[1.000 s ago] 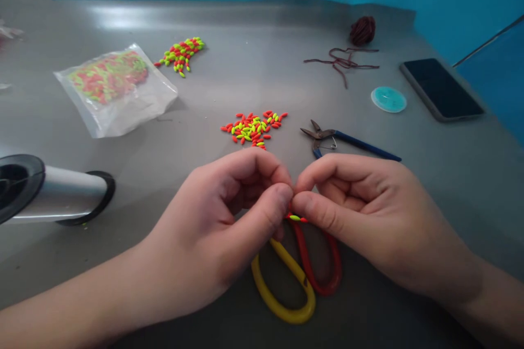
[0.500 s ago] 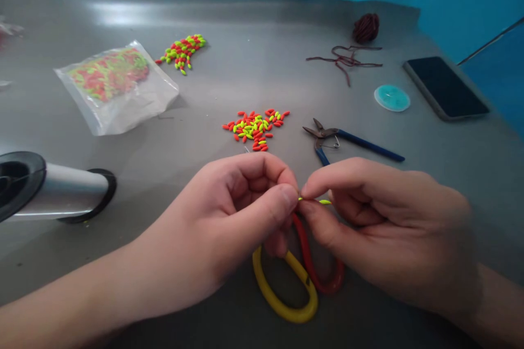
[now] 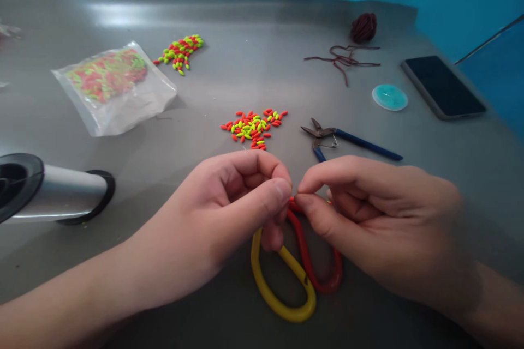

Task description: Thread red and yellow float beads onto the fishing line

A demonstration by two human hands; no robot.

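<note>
My left hand (image 3: 229,218) and my right hand (image 3: 376,218) meet fingertip to fingertip low in the middle, both pinched shut. Between the right thumb and forefinger sits a small bead; what the left fingers pinch is too small to make out. Under the hands lie scissors with a yellow handle loop (image 3: 278,294) and a red one (image 3: 327,275). Just beyond my fingers is a pile of red and yellow-green oval beads (image 3: 254,126).
Blue-handled pliers (image 3: 347,139) lie right of the pile. A plastic bag of beads (image 3: 110,84) and a second bead pile (image 3: 182,52) sit at the left back. A line spool (image 3: 49,191) lies far left. Brown cord (image 3: 347,57), a teal disc (image 3: 389,97) and a phone (image 3: 442,87) are at right.
The yellow-green bead that showed beside my right forefinger half a second ago is now tucked into the pinch. My fingertips have closed together again.
</note>
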